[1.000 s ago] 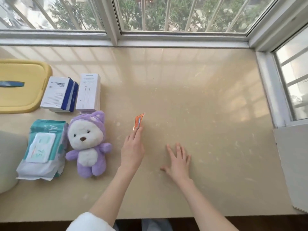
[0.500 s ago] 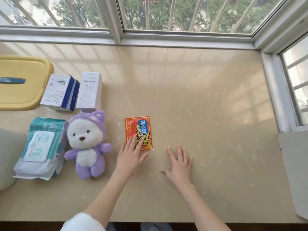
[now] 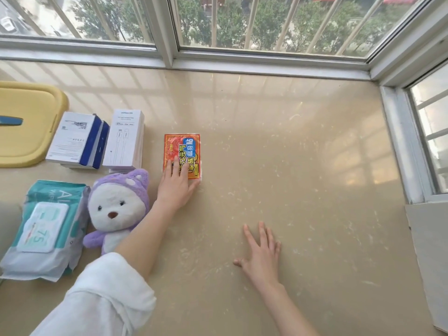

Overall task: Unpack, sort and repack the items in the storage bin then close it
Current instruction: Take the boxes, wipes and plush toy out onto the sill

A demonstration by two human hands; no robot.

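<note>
Five items are lying unpacked on the counter (image 3: 291, 166): blue-edged box (image 3: 75, 139), white box (image 3: 126, 139), wipes pack (image 3: 46, 229), plush toy (image 3: 116, 209), red packet (image 3: 183, 151). Left hand (image 3: 175, 187), fingers straight, is pressing the red packet flat beside the white box; right hand (image 3: 263, 251) is resting spread. Repacking and closing seemingly pending.

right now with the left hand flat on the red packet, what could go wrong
1. The left hand only presses flat on the red packet, without gripping; on the glossy counter it could skid away.
2. The forearm passes right by the plush toy; pulling back might drag it.
3. Pushed leftward, the red packet could bump the white box beside it.
</note>
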